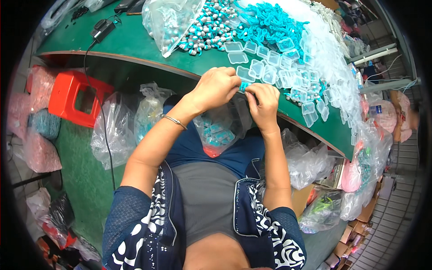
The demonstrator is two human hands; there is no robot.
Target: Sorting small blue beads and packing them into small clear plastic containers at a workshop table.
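My left hand [215,88] and my right hand [264,102] meet at the near edge of the green table. Both have their fingers closed on a small turquoise cord bundle [243,86]; its details are mostly hidden by the fingertips. Just beyond them lie several small clear plastic boxes [269,74] with their lids raised. A heap of turquoise cords [270,24] sits farther back, beside a pile of small grey, white and turquoise striped pieces [209,29]. In my lap, a clear plastic bag [234,118] contains boxes with turquoise contents.
A large mound of clear boxes [330,58] covers the table's right side. On the left stand a red plastic stool [67,96] and a black device [102,30] whose cable hangs down. Plastic bags [114,135] lie under the table. Another person's arm [398,114] shows at far right.
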